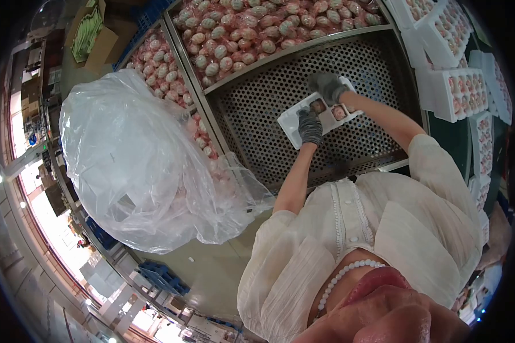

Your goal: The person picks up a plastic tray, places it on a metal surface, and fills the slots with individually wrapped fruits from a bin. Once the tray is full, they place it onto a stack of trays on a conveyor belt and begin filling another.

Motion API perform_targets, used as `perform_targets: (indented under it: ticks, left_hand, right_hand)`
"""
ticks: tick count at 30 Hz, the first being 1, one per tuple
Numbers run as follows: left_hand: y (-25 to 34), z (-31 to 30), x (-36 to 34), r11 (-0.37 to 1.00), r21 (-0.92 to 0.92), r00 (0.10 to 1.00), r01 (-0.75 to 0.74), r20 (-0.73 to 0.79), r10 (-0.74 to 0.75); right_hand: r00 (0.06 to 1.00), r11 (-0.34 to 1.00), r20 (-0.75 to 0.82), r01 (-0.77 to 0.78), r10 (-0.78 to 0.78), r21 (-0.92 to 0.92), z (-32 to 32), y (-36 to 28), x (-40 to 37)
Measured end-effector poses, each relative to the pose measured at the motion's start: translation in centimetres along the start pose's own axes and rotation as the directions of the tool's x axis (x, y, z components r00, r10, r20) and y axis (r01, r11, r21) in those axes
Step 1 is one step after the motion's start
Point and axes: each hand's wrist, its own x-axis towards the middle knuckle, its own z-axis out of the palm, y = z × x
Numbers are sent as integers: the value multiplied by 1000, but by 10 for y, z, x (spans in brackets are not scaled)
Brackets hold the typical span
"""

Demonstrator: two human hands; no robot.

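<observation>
A white compartmented tray [292, 123] lies at a slant over the perforated metal bin floor. In one of its cells sits a round pink-and-white piece in clear wrap [339, 113]; a darker piece [318, 106] shows in the cell beside my left fingers. My left hand [310, 127], in a grey striped knit glove, grips the tray from the near side, its fingers lying over the cells. At the tray's far edge is my right hand [329, 88], gloved in grey too. Its fingers are blurred, and whether they hold anything cannot be made out.
Heaps of wrapped pink-and-white pieces [257, 34] fill the bins beyond and to the left. A large clear plastic bag [131, 166] bulges at left. Filled white trays [466, 94] are stacked at right. Metal dividers [297, 55] edge the bin. An open carton [100, 40] stands far left.
</observation>
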Motion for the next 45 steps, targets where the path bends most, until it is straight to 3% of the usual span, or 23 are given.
perform_targets:
  ticks: [4, 5, 7, 8, 10, 12, 15, 17, 20, 22, 24, 26, 28, 29, 30, 31, 34, 36, 38, 42, 43, 44, 45]
  left_hand:
    - [8, -11, 0, 998, 50, 999, -41, 37, 39]
    - [6, -7, -1, 993, 77, 995, -91, -44, 94]
    - [-1, 0, -1, 993, 85, 996, -83, -5, 84]
    - [-5, 4, -2, 994, 85, 997, -74, 42, 70]
    - [-2, -2, 1, 1000, -4, 984, 31, 174, -30]
    - [7, -8, 2, 986, -139, 995, 88, 58, -81]
    - [12, -22, 8, 983, -95, 970, 155, 202, -133]
    - [5, -18, 4, 987, -156, 998, 34, 54, -26]
    - [-10, -18, 11, 941, -308, 989, 138, 102, -112]
    - [-6, -24, 15, 802, -520, 956, 295, 164, -245]
    - [-2, -21, 22, 220, -936, 940, 276, 215, -265]
    - [13, -32, 29, -180, -922, 902, 343, 377, -212]
    - [42, -59, 28, -421, -813, 843, 401, 508, -178]
    - [41, -52, 25, -428, -808, 835, 405, 517, -186]
    - [40, -42, 23, -415, -787, 765, 457, 585, -268]
    - [39, -33, 16, -405, -760, 684, 509, 643, -346]
    - [19, 3, -24, -368, -780, 711, 507, 619, -333]
    - [11, 17, -41, -267, -740, 588, 618, 660, -467]
    - [23, 3, -54, 444, -720, 810, 533, 283, -514]
    - [32, -23, -39, 765, -565, 938, 310, 49, -344]
    - [30, -23, -33, 906, -328, 962, 267, 31, -272]
    - [29, -24, -28, 978, -69, 980, 197, 35, -195]
    - [31, -28, -25, 951, -159, 964, 264, 82, -254]
  right_hand:
    - [835, 784, -456, 48, 309, 619, -14, 41, 88]
    - [833, 781, -461, 59, 304, 622, -18, 49, 112]
    - [883, 930, -296, -329, 364, 163, -26, 55, 147]
    - [883, 931, -301, -320, 360, 173, -30, 54, 157]
    - [858, 783, 100, -502, 503, 368, -45, 41, 176]
    - [822, 743, 14, -522, 570, 419, -24, 37, 195]
    - [700, 691, -129, -628, 703, 358, -18, 37, 205]
    - [740, 656, -78, -535, 668, 532, -15, 41, 201]
    - [853, 346, 0, -212, 523, 914, -11, 60, 179]
    - [879, 198, 22, -132, 476, 971, -14, 60, 143]
    - [938, 182, -66, 3, 341, 983, -34, 39, 82]
    - [963, 161, -160, 126, 217, 979, 7, 45, 39]
    - [939, 395, -161, 31, 302, 918, 43, 39, -13]
    - [944, 332, -68, -46, 324, 942, 39, 24, -38]
    - [941, 270, 21, -119, 339, 956, 45, 17, -61]
    - [944, 512, -135, -40, 300, 858, 53, 7, -84]
    - [924, 429, -57, -120, 378, 895, 82, -5, -130]
    - [920, 379, 21, -182, 390, 907, 105, 1, -147]
    - [909, 659, -85, -229, 408, 716, 123, 7, -156]
    - [904, 742, -249, -103, 348, 663, 77, -17, -162]
    - [903, 742, -251, -103, 349, 662, 65, -19, -161]
    - [938, 726, -146, -137, 313, 674, 56, -18, -160]
    - [961, 711, -40, -173, 273, 682, 47, -20, -159]
